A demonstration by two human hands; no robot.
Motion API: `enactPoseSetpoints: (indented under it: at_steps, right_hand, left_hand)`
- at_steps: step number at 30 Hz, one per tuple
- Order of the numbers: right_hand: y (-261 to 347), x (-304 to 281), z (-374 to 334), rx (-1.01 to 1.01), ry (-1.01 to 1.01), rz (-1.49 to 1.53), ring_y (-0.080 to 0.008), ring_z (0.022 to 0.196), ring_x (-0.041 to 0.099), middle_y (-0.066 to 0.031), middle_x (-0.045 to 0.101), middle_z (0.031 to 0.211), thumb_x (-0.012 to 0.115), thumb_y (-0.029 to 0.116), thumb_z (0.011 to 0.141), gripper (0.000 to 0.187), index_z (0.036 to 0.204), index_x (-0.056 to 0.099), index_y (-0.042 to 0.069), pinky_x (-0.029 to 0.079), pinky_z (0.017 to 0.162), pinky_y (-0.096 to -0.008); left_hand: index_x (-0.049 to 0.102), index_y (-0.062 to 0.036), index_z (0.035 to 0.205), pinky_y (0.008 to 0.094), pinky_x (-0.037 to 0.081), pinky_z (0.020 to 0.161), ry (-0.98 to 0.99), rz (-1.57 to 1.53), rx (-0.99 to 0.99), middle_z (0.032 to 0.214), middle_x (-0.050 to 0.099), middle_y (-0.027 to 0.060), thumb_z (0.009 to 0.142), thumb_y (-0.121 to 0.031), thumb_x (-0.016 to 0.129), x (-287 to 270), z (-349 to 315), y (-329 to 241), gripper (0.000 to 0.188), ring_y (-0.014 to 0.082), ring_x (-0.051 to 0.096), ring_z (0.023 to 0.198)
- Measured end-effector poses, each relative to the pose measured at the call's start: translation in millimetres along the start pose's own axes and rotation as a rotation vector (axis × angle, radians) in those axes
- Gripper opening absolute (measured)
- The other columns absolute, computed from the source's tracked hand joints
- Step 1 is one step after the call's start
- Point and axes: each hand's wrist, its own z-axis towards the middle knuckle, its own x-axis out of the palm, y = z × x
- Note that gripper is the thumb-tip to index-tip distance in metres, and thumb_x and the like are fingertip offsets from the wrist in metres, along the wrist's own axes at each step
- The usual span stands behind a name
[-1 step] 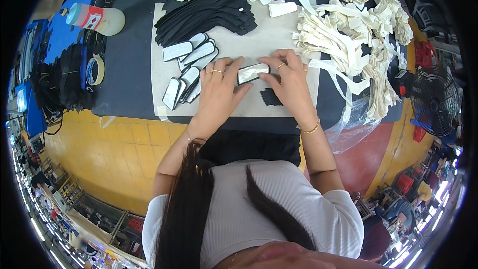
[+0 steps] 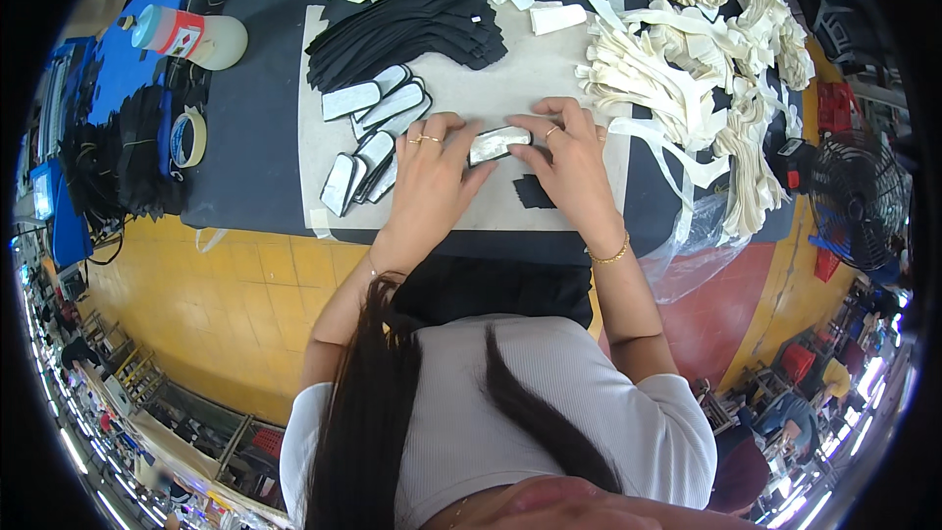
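A small tab-shaped piece with a white face and black edge [image 2: 499,144] lies on the pale board [image 2: 456,204]. My left hand [image 2: 430,175] has thumb and index finger at its left end. At its right end, my right hand [image 2: 575,169] closes thumb and fingers on the edge. Just below the right hand's thumb rests a small black fabric piece [image 2: 534,191]. Similar white-faced tabs [image 2: 349,101] form a loose cluster to the left of my left hand. Fanned black fabric strips [image 2: 407,27] lie farther back on the board.
Piles of cream fabric pieces [image 2: 653,79] cover the table's right side, with a clear plastic bag [image 2: 702,250] hanging over the front edge. A bottle [image 2: 201,39] and a tape roll [image 2: 188,137] are at left. A black fan [image 2: 856,198] stands at far right.
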Motion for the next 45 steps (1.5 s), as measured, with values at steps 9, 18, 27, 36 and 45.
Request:
enactPoseSetpoints:
  at_steps: [9, 18, 27, 36, 45]
  right_hand:
    - [-8, 7, 0, -0.157, -0.065, 0.072, -0.0230, 0.093, 0.059, -0.0041, 0.064, 0.115, 0.078, 0.004, 0.077, 0.023, 0.099, 0.075, 0.009, 0.045, 0.085, -0.0361]
    - [-3, -4, -5, 0.025, 0.026, 0.477, -0.0190, 0.082, 0.064, -0.0059, 0.071, 0.091, 0.072, 0.001, 0.086, 0.011, 0.090, 0.063, 0.003, 0.049, 0.079, -0.0316]
    - [-28, -26, 2, 0.332, -0.186, 0.184, -0.0277, 0.082, 0.065, -0.0120, 0.073, 0.091, 0.072, 0.016, 0.091, 0.021, 0.108, 0.068, 0.005, 0.048, 0.086, -0.0372]
    - [-16, -13, 6, 0.119, -0.249, -0.101, -0.0297, 0.110, 0.051, -0.0081, 0.057, 0.121, 0.078, 0.016, 0.083, 0.029, 0.111, 0.070, 0.011, 0.038, 0.098, -0.0417]
    - [33, 8, 12, -0.033, 0.056, 0.279, -0.0292, 0.095, 0.063, -0.0137, 0.060, 0.113, 0.074, 0.011, 0.086, 0.027, 0.112, 0.067, 0.005, 0.051, 0.083, -0.0377]
  left_hand:
    - [0.072, -0.0065, 0.112, 0.0395, 0.039, 0.088, 0.013, 0.017, 0.011, 0.108, 0.059, 0.0064, 0.078, -0.019, 0.081, 5, 6, 6, 0.037, 0.0264, 0.053, 0.102]
    - [0.070, -0.0081, 0.108, 0.0400, 0.039, 0.088, 0.007, 0.008, 0.004, 0.110, 0.059, 0.0066, 0.078, -0.017, 0.081, 5, 7, 6, 0.033, 0.0260, 0.054, 0.105]
    - [0.068, -0.0066, 0.098, 0.0389, 0.039, 0.088, -0.101, -0.165, -0.048, 0.087, 0.068, 0.0076, 0.085, -0.012, 0.077, -6, -3, -4, 0.017, 0.0262, 0.061, 0.084]
    - [0.069, -0.0032, 0.099, 0.0300, 0.045, 0.078, -0.498, -0.373, -0.673, 0.085, 0.068, 0.0055, 0.090, -0.015, 0.076, -83, -69, 29, 0.016, 0.0163, 0.061, 0.082]
    - [0.055, -0.0031, 0.134, 0.0417, 0.044, 0.098, -0.116, 0.075, -0.568, 0.128, 0.050, 0.0180, 0.072, -0.023, 0.089, -61, -68, 45, 0.074, 0.0368, 0.047, 0.119]
